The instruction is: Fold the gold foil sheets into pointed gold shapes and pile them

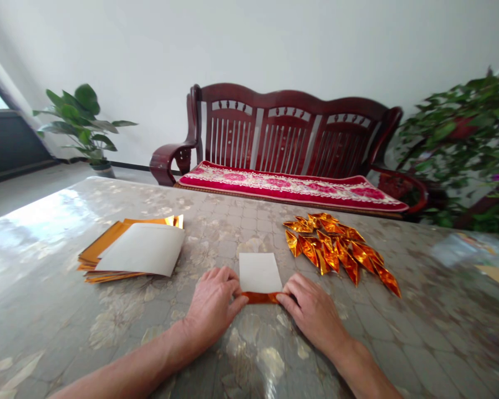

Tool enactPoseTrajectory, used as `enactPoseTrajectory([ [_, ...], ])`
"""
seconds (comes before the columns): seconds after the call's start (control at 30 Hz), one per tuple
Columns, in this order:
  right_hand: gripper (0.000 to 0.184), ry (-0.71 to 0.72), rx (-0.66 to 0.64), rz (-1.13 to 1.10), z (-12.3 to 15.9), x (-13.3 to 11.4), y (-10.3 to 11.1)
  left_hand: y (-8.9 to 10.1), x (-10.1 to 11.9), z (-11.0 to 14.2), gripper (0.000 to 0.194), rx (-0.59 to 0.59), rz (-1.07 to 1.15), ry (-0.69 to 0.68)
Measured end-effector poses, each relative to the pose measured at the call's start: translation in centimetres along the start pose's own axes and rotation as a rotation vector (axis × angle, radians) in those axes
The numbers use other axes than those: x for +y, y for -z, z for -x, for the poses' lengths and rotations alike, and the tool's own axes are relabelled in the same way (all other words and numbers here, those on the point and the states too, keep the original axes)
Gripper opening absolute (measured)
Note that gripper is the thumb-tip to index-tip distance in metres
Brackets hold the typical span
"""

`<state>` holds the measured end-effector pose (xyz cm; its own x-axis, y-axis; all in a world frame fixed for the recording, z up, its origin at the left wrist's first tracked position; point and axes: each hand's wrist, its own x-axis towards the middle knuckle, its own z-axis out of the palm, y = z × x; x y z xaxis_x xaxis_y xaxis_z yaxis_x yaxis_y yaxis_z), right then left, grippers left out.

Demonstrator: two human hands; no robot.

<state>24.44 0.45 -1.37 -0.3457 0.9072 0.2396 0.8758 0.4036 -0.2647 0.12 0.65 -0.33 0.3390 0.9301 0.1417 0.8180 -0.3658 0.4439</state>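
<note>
Foil-backed paper sheet, white side up, orange-gold fold at near edge, pressed between open left hand and open right hand on glossy tabletop.

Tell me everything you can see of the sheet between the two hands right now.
The sheet is a thin rectangular piece with a plain white, matte-looking face upward. Along its near edge runs a narrow, shiny orange-gold foil band, which looks like a fold, though the crease itself is hard to make out. It lies flat on the glossy patterned table top, squared toward the person. The left hand touches the band's left end and the right hand its right end. Nothing else touches it.
</note>
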Motion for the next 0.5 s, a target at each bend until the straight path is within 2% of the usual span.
enactPoseTrajectory([
  [0.2, 0.016, 0.019, -0.028, -0.112, 0.1, 0.56, 0.58, -0.05, -0.14, 0.0, 0.017, -0.003, 0.024, -0.001],
  [0.5, 0.025, -0.057, -0.03, -0.067, 0.16, -0.03, 0.18, 0.02, -0.25, -0.04, 0.013, 0.0, 0.073, 0.026],
])
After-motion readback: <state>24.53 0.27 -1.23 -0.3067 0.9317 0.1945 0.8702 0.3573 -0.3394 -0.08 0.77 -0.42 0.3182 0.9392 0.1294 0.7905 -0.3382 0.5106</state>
